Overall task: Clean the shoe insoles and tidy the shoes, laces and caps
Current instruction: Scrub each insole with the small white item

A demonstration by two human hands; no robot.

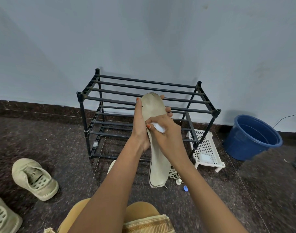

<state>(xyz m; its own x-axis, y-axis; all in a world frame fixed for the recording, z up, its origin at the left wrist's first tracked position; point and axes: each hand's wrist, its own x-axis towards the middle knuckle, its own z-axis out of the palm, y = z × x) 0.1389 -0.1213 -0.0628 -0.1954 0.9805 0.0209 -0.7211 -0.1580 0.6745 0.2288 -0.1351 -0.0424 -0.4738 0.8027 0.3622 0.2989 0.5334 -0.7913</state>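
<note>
- We face a pale blue wall (143, 39) above a dark speckled floor (51, 140).
- A black two-tier shoe rack (84, 118) stands against the wall, its bars bare.
- A blue bucket (244, 145) sits to the right of the rack, near the wall.
- A white perforated tray (205, 147) stands on the floor between rack and bucket, touching the rack's front right leg.
- Two beige shoes lie on the floor at the left, well apart from the rack: one shoe (34, 179) nearer the middle, the other shoe (2, 216) cut off by the frame edge. Both have no laces.
- The insole (153, 108) is held in the air in front of the rack, toe end up. It is beige, with dark smudges at the toe, a dark line along its left edge and a frayed heel.
- Our left hand (140, 125) holds the insole from behind, thumb along its left edge and fingertips curling round the right edge.
- Our right hand (164, 132) grips a white wipe (158, 127) and presses it on the insole's middle.
- White laces (173, 174) lie bunched on the floor behind the heel end.
- A white cap (178, 181) and a blue cap (185, 188) lie just beside the laces.
</note>
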